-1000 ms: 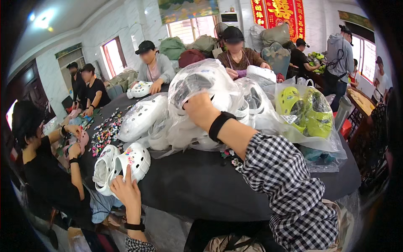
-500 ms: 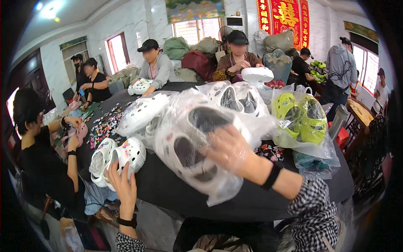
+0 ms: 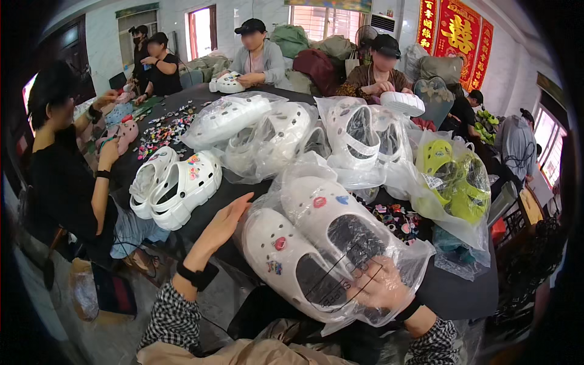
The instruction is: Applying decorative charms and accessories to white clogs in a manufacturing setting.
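A pair of white clogs with small coloured charms lies in a clear plastic bag right in front of me, toes pointing away and to the left. My right hand shows through the film at the heel end, its fingers bent over the clogs and gripping them. Beside the toe end, my left hand is open, fingers stretched out along the bag's edge and holding nothing. An unbagged pair of white clogs with charms stands farther left on the black table.
Bagged white clogs stand across the middle, with bagged lime-green clogs at the right. Loose charms lie in piles. A co-worker at left handles a pink clog; another across the table has a white clog.
The bagged clogs have come down nearer to me and turned, charms now showing. My right hand moved down with them. My left hand left the unbagged pair and moved right, beside the bag.
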